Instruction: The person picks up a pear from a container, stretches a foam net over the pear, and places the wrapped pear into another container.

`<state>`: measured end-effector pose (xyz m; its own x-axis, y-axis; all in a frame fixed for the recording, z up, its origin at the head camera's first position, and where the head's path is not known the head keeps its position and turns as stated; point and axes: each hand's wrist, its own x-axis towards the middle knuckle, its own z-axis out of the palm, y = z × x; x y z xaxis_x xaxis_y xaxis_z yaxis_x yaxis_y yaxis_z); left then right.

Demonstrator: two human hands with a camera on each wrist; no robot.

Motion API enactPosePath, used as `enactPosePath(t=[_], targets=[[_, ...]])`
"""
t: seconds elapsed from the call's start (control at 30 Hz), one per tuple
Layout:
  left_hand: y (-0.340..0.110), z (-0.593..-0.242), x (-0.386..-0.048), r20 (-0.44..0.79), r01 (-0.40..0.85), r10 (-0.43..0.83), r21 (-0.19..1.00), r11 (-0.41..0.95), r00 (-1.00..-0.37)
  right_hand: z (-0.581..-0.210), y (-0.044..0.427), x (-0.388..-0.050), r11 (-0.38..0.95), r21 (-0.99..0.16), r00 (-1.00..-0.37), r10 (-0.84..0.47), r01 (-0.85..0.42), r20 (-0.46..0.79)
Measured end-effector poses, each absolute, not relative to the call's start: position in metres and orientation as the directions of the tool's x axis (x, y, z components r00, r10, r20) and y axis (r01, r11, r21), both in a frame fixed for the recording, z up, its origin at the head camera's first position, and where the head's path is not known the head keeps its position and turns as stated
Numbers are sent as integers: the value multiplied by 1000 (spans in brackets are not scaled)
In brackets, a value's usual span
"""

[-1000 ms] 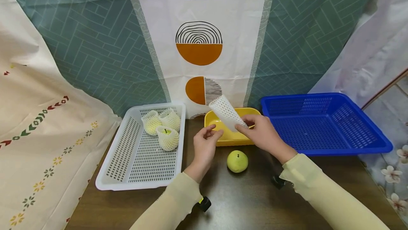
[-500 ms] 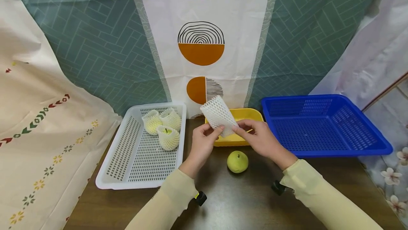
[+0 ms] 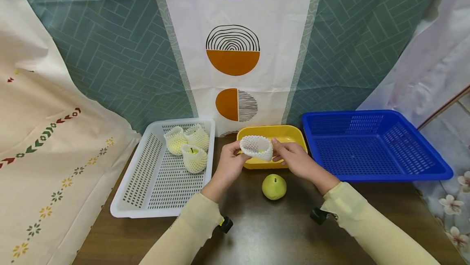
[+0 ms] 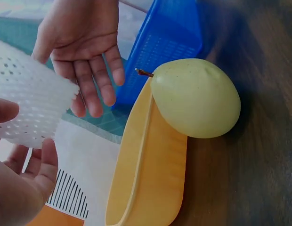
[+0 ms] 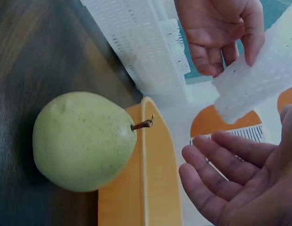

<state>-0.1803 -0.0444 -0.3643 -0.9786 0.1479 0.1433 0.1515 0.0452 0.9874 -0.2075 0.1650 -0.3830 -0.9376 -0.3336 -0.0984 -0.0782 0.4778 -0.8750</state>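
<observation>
A white foam fruit net (image 3: 262,154) is held up over the yellow tray, its round mouth spread wide in the head view. My left hand (image 3: 230,165) pinches the net at its left side. Close to the net's right edge is my right hand (image 3: 295,159), its fingers extended and loose in the right wrist view, gripping nothing. On the table just below the hands sits a bare green pear (image 3: 274,187), stem up; it looms large in the left wrist view, where the pear (image 4: 198,99) stands before the tray.
A yellow tray (image 3: 273,166) lies behind the pear. To the left, a white basket (image 3: 125,216) holds several pears in foam nets (image 3: 193,161). A blue basket (image 3: 367,150) stands at the right, and a patterned cloth (image 3: 235,61) hangs behind.
The net was in the right hand alone; the left hand reached in and took hold of it. The net has tipped from slanting upward to mouth-up and opened out. The right fingers have loosened.
</observation>
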Motion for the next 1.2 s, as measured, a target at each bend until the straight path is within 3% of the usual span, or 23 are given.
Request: enactPosePath(t=[0.2,0.4,0.77,1.2], targets=[[-45,-365,-180,171,191,235,980,63,-957,-385,161,-208,383,-919,-906,-414,-88,-86],[-42,-366,-180,168,193,259,978,74,-951,-387,157,-206,330,-938,-918,-394,-104,-37],[-40,-390,-189,17,5,243,999,-52,-970,-388,156,-206,282,-953,-946,-322,-111,14],[-35,-402,-193,-40,-56,286,997,-48,-957,-381,163,-201,88,-996,-947,-320,-2,-26]])
